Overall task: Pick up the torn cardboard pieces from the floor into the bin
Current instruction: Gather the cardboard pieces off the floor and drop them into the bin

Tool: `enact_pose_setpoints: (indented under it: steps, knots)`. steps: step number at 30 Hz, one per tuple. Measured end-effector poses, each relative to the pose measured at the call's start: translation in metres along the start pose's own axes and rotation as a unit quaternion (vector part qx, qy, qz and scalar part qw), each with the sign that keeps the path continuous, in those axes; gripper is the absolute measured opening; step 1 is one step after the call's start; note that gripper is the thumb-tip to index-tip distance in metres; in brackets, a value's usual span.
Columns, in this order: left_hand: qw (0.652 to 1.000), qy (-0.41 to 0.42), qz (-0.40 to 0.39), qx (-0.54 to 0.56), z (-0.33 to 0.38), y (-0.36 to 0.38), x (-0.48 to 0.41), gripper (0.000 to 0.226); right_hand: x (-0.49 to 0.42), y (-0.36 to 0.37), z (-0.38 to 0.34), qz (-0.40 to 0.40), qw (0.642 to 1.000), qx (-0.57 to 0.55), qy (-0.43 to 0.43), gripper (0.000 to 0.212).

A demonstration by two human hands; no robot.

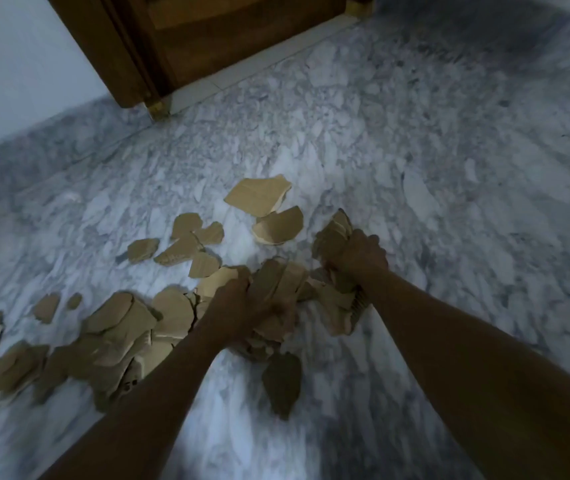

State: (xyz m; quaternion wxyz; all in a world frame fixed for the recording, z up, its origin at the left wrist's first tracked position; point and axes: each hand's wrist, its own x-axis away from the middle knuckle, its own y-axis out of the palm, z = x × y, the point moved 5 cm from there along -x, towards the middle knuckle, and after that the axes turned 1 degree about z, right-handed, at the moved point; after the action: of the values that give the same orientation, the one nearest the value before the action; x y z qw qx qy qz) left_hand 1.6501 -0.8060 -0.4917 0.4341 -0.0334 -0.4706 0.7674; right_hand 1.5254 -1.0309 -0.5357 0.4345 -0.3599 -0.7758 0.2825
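Closest to the camera, two bare forearms reach forward and down over a grey-white marble floor (449, 168). Between them a single dark piece (281, 382) of cardboard lies flat on the floor, just short of the hands. To its left a heap of torn cardboard pieces (110, 334) spreads along the floor to the left edge of the view, many overlapping. Two small scraps (46, 308) lie apart just beyond it.

The left hand (242, 299) is curled round a bunch of pieces (278, 282) that stick up past its fingers. The blur hides whether the bunch is clear of the floor. The right hand (359, 254) is clenched round a wad of pieces (333, 233) that fans out above the knuckles and also juts out below the wrist. The two handfuls look to meet between the hands.

Beyond the left hand, several smaller pieces (179, 247) lie scattered on the floor, some touching one another. Farther on, two larger pale pieces (259, 195) lie flat just beside each other, ahead and left of the right hand.

Farthest off, a brown wooden door (224, 46) stands in its frame at the top of the view, with a pale wall (17, 64) to its left.
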Motion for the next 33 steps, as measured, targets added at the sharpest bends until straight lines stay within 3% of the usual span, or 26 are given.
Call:
enact_pose_setpoints:
  steps: [4, 8, 13, 16, 18, 20, 25, 30, 33]
  knots:
    - [1.000, 0.013, -0.003, 0.004, 0.002, -0.018, -0.006, 0.046, 0.011, 0.001, -0.002, 0.026, 0.999, 0.021, -0.008, 0.078]
    - [0.999, 0.047, -0.005, 0.002, 0.023, -0.034, -0.033, 0.025, 0.022, 0.001, -0.032, 0.054, 0.982, 0.088, -0.158, 0.063]
    - [0.996, 0.083, 0.030, -0.023, 0.038, -0.042, -0.120, 0.033, 0.012, -0.040, -0.060, 0.210, 0.945, 0.125, -0.216, 0.072]
    - [0.986, 0.121, -0.033, -0.112, 0.036, -0.013, -0.165, 0.047, -0.005, -0.029, -0.038, 0.174, 0.951, 0.177, -0.186, 0.062]
    - [0.966, 0.147, -0.065, -0.204, 0.029, 0.006, -0.181, 0.075, -0.016, -0.024, -0.021, 0.160, 0.963, 0.158, -0.149, 0.050]
    - [0.965, 0.144, -0.066, -0.207, 0.025, 0.009, -0.184, 0.089, -0.022, -0.023, -0.018, 0.167, 0.965, 0.153, -0.132, 0.049]
    - [0.981, 0.155, -0.061, -0.100, 0.032, 0.003, -0.175, 0.086, -0.016, -0.020, -0.025, 0.191, 0.961, 0.166, -0.109, 0.044]
    - [0.978, 0.207, -0.031, -0.009, 0.046, -0.012, -0.154, 0.055, -0.013, -0.015, -0.027, 0.217, 0.955, 0.183, -0.091, 0.037]
    - [0.978, 0.198, -0.068, 0.008, 0.046, -0.037, -0.158, 0.067, -0.012, -0.014, -0.028, 0.216, 0.955, 0.186, -0.081, 0.037]
